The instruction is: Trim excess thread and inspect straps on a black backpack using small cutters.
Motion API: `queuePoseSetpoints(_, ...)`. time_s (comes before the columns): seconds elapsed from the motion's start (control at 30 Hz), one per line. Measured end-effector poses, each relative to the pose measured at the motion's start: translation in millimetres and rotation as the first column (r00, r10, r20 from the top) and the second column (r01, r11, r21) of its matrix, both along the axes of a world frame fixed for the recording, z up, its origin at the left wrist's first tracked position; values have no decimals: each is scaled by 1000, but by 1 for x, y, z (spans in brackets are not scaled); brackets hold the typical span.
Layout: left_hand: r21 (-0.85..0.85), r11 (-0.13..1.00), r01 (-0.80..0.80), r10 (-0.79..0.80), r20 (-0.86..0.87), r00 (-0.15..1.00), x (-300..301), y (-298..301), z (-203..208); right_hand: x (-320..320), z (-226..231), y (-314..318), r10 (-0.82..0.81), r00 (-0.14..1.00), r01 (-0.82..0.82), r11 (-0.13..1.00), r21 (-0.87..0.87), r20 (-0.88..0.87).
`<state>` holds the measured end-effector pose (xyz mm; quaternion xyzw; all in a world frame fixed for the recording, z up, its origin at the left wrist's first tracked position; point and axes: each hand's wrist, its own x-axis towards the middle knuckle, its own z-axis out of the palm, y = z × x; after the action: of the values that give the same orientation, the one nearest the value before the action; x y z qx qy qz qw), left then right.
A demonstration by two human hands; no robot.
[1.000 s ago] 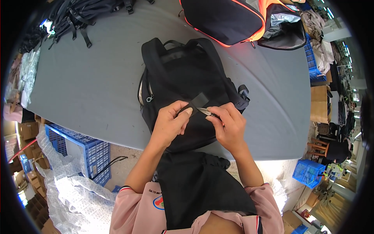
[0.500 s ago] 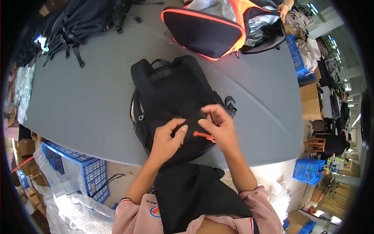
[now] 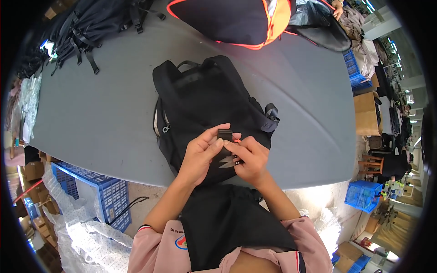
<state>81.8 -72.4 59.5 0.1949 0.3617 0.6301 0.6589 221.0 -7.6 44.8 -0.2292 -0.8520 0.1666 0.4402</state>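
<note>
Left hand (image 3: 200, 154): is pinching a black strip (image 3: 225, 133). Right hand (image 3: 251, 160): is gripping small snips (image 3: 226, 162), thumb apparently touching the strip's near end. Black backpack (image 3: 200, 102): is lying beneath and beyond both hands, on a grey table (image 3: 309, 141).

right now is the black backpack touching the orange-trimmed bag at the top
Apart: the head view shows a strip of grey tabletop between the upper end of the black backpack and the lower edge of the orange-trimmed bag.
</note>
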Motion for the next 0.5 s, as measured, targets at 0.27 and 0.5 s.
queuePoseSetpoints(0.27,-58,996,-66,54,-195,979,2,0,-4,16,16,1,-120,987,35,807,-589,-107)
queuePoseSetpoints(0.5,-112,983,-143,118,-202,972,4,1,-2,24,10,0,-131,991,101,845,-525,-20)
